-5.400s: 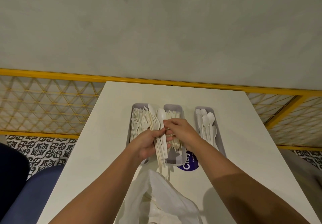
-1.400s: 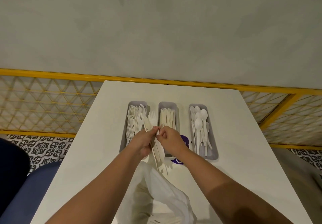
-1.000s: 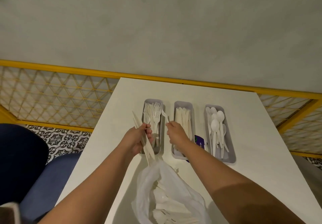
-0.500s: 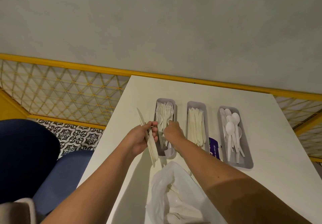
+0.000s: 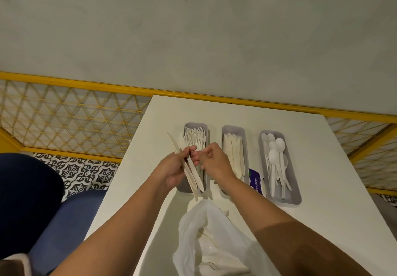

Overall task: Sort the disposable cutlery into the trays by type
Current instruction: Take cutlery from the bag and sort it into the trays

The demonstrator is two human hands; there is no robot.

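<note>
Knives (image 5: pixel 192 173), gripped in your left hand (image 5: pixel 171 168), fan over the fork tray (image 5: pixel 196 123); a slip would mix them with forks (image 5: pixel 194 136). Right hand (image 5: pixel 214 162): grasp unclear.

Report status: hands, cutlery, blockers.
Left hand grips knives at the fork tray. Right hand curled beside them, grasp unclear. Right hand sits between knives and knife tray.

Soft, even overhead light is filling the frame at moderate brightness. Both arms are casting faint, diffuse shadows onto the white rectangular table (image 5: pixel 322 168), and the right forearm (image 5: pixel 300 243) is darkening in shade near the bottom edge. Wide-angle distortion is bowing the yellow metal rail (image 5: pixel 86 84). The white plastic spoons (image 5: pixel 276 159) are washing out slightly.
</note>
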